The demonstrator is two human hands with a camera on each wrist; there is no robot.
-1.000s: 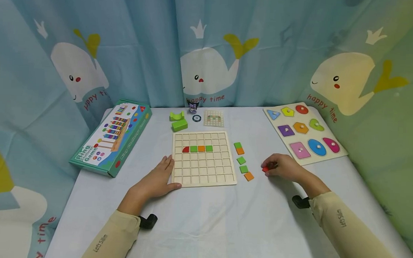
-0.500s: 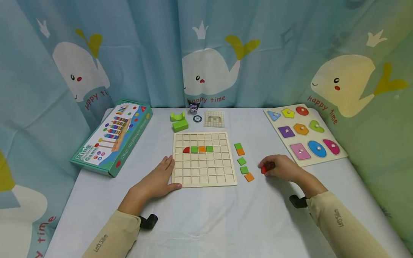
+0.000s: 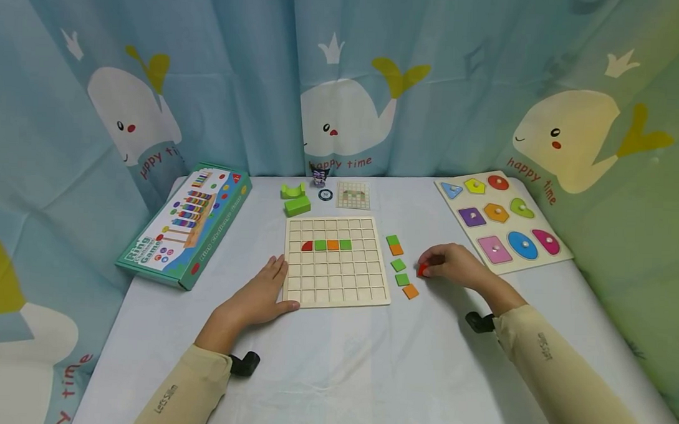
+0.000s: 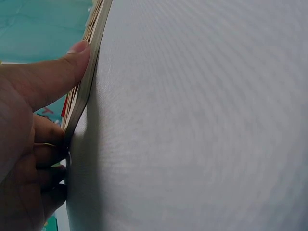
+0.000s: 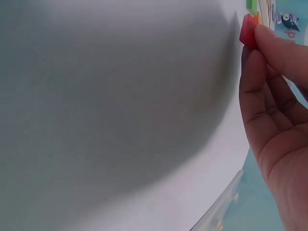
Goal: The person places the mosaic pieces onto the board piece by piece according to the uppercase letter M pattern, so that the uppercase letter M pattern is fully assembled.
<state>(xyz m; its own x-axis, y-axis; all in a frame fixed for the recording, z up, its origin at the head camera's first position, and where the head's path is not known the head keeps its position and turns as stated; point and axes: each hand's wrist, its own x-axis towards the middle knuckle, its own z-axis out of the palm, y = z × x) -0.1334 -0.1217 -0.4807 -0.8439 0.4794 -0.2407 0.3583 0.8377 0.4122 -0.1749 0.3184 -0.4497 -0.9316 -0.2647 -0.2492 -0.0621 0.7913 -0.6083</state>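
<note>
The fingers (image 5: pixel 269 43) of the right hand (image 3: pixel 455 266) are pinching a small red tile (image 3: pixel 422 270) just above the worktop (image 3: pixel 340 362), right of the loose green and orange tiles (image 3: pixel 401 279); the left hand (image 3: pixel 258 296) is lying flat, thumb pressing the near-left edge of the wooden grid board (image 3: pixel 337 287) — bracing it. She seems to be carrying a piece to the board; the next move calls for lowering it squarely into a free cell — likely beside the coloured row (image 3: pixel 326 244).

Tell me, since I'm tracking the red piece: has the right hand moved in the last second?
Yes. The right hand, pinching the red piece, has shifted left, closer to the loose tiles beside the grid board.
</note>
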